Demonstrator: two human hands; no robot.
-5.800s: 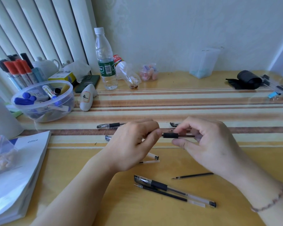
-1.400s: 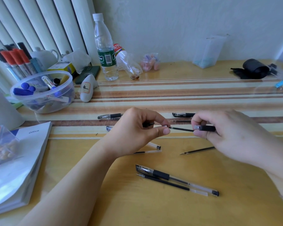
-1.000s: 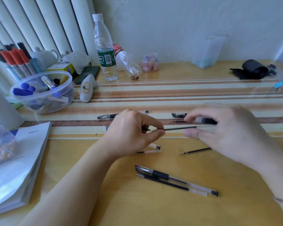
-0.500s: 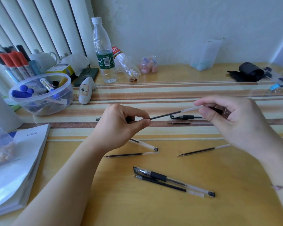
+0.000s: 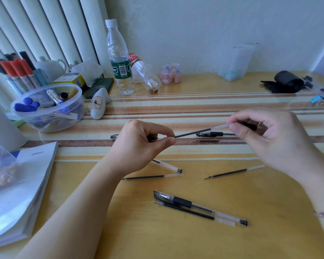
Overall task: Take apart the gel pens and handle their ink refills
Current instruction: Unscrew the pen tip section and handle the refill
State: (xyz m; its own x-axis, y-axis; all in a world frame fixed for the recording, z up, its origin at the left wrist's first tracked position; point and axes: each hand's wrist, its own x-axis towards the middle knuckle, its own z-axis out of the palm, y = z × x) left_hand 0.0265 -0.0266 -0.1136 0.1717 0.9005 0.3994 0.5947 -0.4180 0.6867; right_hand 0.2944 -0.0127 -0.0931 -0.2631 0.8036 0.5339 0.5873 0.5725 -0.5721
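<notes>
A thin ink refill [image 5: 198,131], dark along most of its length and clear at its 2 o'clock end, is held tilted above the bench. Two bare refills [image 5: 151,177] [image 5: 234,171] lie flat below it. At 6 o'clock an assembled gel pen [image 5: 198,206] lies beside another refill [image 5: 193,213]

A pale, lightly textured wall [image 5: 204,25] runs behind the desk [image 5: 120,230] — yellow wood under a glossy clear cover, crossed by a band of cream and brown stripes [image 5: 195,107]. At the left, white vertical blinds [image 5: 45,28] hang down to the desktop. Soft daylight falls evenly over everything, leaving faint reflections on the cover — brightest toward the far right corner
</notes>
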